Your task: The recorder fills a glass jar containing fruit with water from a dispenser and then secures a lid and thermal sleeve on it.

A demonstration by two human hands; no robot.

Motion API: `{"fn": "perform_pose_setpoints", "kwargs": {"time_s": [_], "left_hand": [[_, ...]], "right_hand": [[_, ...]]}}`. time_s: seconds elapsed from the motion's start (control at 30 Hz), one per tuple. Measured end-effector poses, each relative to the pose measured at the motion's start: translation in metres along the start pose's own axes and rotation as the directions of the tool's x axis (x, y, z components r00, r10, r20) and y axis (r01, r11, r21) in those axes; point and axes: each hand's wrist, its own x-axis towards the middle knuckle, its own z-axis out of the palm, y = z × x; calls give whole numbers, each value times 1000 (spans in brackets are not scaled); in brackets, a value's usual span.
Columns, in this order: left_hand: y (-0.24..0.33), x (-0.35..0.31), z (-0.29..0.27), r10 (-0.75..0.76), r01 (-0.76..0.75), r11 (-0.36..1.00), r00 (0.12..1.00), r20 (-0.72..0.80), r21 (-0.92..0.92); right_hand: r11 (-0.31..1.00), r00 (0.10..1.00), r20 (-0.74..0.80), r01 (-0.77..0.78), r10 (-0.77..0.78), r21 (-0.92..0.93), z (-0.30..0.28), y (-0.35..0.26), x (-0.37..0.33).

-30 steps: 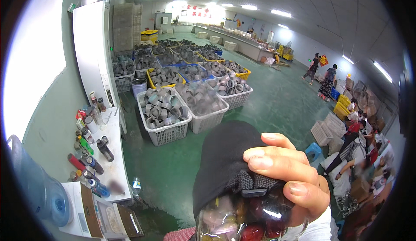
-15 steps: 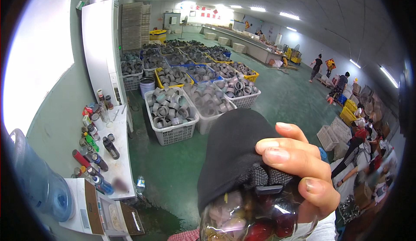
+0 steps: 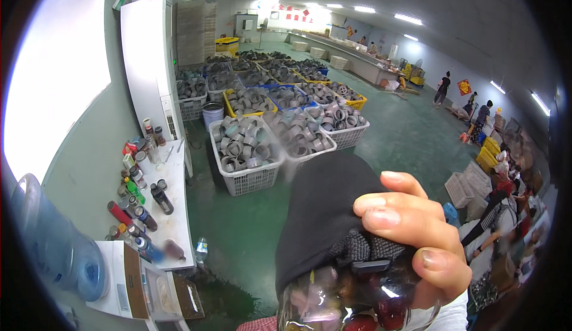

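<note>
Close in front of me, my right hand [image 3: 412, 230] is closed round a clear bottle [image 3: 345, 298], its fingers curled over from the right. Dark red and pale pieces show inside the transparent part. A smooth, rounded black piece [image 3: 328, 218], with grey textured fabric at its lower edge, covers the upper end and leans away from me. My thumb is hidden. A white sleeve [image 3: 450, 313] shows below the hand. My left hand is out of the picture.
On the left, a white table [image 3: 173, 235] carries several bottles, beside a large blue water jug [image 3: 59, 241]. Baskets [image 3: 253, 179] of grey ring-shaped parts fill the middle floor. People stand farther off, and a person [image 3: 494, 224] works among piled goods at right.
The room has shifted a little to the right in the picture. My right hand keeps its hold on the bottle, almost unmoved in the view.
</note>
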Motion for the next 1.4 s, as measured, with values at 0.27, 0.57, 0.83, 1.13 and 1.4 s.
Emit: {"fn": "perform_pose_setpoints", "kwargs": {"time_s": [0.27, 0.57, 0.83, 1.13, 1.4], "left_hand": [[-50, 22, -29, 629, -594, 194, 686, 365, 781], [25, -92, -5, 124, -3, 816, 977, -171, 579], [-98, -70, -43, -95, 99, 995, 969, -226, 5], [-72, -88, -27, -86, 79, 996, 974, -211, -42], [-100, -82, -23, -46, 35, 997, 984, -171, -67]], "right_hand": [[962, 974, 228, -62, 0, 265, 23, 18, -26], [759, 843, 529, -280, -99, 588, 62, 35, -70], [652, 837, 542, -374, -68, 660, 102, 35, -99], [536, 783, 616, -484, -89, 692, 129, 30, -107], [523, 805, 584, -457, -101, 720, 140, 19, -114]]}}
